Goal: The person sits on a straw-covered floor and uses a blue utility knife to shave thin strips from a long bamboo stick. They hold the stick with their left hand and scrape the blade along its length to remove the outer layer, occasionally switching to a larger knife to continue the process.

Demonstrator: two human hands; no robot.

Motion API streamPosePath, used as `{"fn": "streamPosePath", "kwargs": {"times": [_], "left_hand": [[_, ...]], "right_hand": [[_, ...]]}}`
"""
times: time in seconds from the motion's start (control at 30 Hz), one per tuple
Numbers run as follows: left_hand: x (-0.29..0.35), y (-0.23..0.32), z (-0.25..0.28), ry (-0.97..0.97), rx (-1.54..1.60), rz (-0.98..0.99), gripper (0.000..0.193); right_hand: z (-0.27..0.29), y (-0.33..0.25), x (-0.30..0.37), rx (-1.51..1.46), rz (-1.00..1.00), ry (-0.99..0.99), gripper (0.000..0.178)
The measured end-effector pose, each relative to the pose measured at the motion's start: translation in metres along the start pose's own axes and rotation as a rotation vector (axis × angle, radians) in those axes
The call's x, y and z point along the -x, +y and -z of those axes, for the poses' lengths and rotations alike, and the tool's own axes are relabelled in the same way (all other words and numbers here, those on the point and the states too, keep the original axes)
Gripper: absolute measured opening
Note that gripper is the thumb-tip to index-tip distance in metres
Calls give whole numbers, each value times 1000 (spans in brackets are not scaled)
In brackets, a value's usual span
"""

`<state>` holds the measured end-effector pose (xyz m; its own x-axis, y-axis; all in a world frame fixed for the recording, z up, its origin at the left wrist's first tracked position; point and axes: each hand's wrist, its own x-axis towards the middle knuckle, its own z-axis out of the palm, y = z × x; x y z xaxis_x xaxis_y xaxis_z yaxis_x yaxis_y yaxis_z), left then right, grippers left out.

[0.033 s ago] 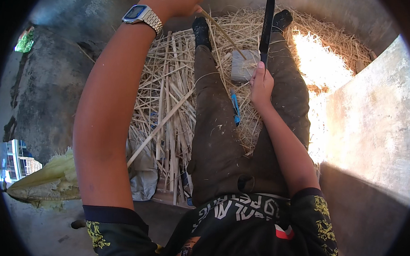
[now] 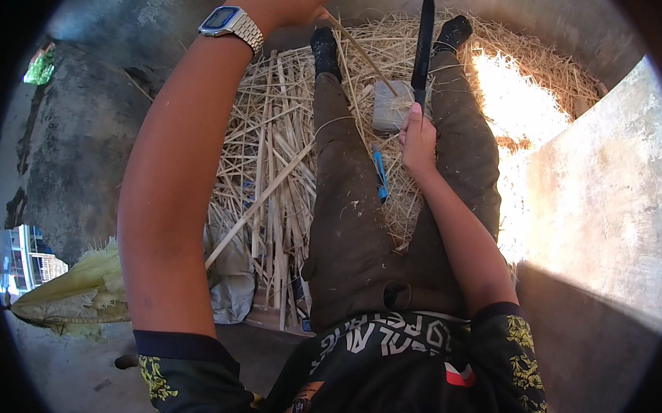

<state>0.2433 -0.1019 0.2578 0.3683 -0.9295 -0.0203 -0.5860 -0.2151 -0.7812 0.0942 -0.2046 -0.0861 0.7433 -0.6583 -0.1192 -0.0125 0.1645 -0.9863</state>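
At the top edge my left hand, below which a silver wristwatch shows, is closed on the upper end of a thin bamboo strip. That strip slants down to the right, its lower end over a pale grey block between my lower legs. My right hand grips the handle of a long knife with a dark blade. The blade points up and away, just right of the strip and apart from it. Part of my left hand is cut off by the frame.
Split bamboo sticks lie in a heap left of my legs, and shavings cover the floor around my feet. A blue cutter rests between my legs. Concrete walls stand close; a yellow-green sack lies at left.
The knife has come down slightly toward me and leans a little further left, so its tip now shows. My right hand has shifted slightly left; my left hand has barely moved.
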Motion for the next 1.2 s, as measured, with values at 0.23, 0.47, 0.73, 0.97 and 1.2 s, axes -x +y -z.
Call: {"fn": "streamPosePath", "kwargs": {"times": [0.23, 0.47, 0.73, 0.97, 1.2], "left_hand": [[-9, 10, 11, 90, 16, -37, 28], [-25, 17, 27, 102, -25, -67, 23], [-21, 23, 24, 115, 0, -53, 21], [-38, 25, 32, 80, -31, -46, 22], [-34, 21, 23, 49, -60, -45, 22]], "right_hand": [[8, 8, -5, 456, -86, 109, 64], [0, -19, 8, -164, -74, 24, 58], [15, -31, 2, 201, 46, 207, 70], [12, 31, -16, 206, -120, 121, 63], [3, -41, 6, -59, 220, 155, 58]]}}
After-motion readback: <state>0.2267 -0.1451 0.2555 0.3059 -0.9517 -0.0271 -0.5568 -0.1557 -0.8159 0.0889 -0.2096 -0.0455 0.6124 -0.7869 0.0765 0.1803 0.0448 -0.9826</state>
